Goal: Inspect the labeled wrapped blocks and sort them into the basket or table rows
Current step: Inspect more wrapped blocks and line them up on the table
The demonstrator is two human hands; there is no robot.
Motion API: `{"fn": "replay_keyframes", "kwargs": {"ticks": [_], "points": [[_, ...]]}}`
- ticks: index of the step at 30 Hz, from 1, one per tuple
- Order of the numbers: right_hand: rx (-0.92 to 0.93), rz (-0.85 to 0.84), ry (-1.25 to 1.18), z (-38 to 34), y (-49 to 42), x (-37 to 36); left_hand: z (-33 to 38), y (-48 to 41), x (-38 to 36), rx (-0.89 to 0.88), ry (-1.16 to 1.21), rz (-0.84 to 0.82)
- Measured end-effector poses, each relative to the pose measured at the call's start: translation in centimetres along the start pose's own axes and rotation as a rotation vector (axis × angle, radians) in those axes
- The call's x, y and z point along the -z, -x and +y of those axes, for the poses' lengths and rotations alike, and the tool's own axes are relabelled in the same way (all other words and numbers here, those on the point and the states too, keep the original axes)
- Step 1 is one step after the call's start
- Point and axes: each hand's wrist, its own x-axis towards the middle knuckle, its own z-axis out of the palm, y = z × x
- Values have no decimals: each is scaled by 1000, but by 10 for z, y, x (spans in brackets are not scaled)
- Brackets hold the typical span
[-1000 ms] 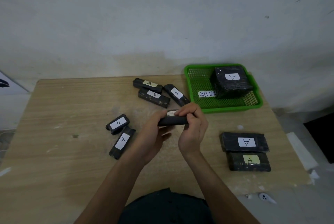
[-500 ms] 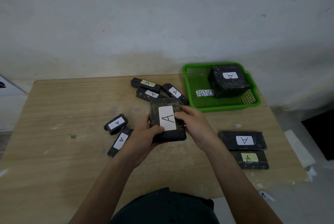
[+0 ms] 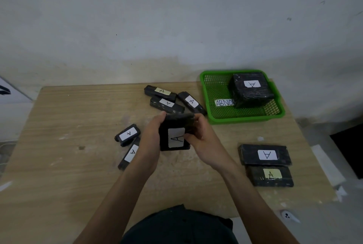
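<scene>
Both hands hold a black wrapped block (image 3: 174, 123) above the middle of the table (image 3: 68, 125), with its white label marked A facing the camera. The left hand (image 3: 150, 141) has its fingers curled round the block's left edge and top corner. The right hand (image 3: 203, 141) grips the right edge, its thumb laid on the label. Behind the held block lie three narrower blocks (image 3: 167, 104) in a loose cluster, and two more blocks (image 3: 128, 134) lie just beside the left wrist. The green basket (image 3: 243, 120) at the far right corner holds one large block (image 3: 251, 94) (it half covers a paper slip (image 3: 224, 103) reading ABNO). Two flat blocks (image 3: 265, 154) lie touching near the table's right edge.
</scene>
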Motion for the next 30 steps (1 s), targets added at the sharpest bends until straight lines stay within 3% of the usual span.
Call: {"fn": "replay_keyframes", "kwargs": {"ticks": [4, 8, 12, 24, 30], "points": [[21, 41, -87, -3, 7, -11, -10, 7, -9, -141, -23, 66], [24, 352, -291, -4, 8, -29, -19, 17, -21, -261, -75, 94], [62, 493, -261, -3, 5, -35, -20, 21, -27, -288, -95, 110], [36, 420, -265, -1, 3, -34, -12, 19, -16, -186, -59, 61], [-37, 473, -152, 9, 6, -26, -18, 17, -18, -36, -88, 45]]}}
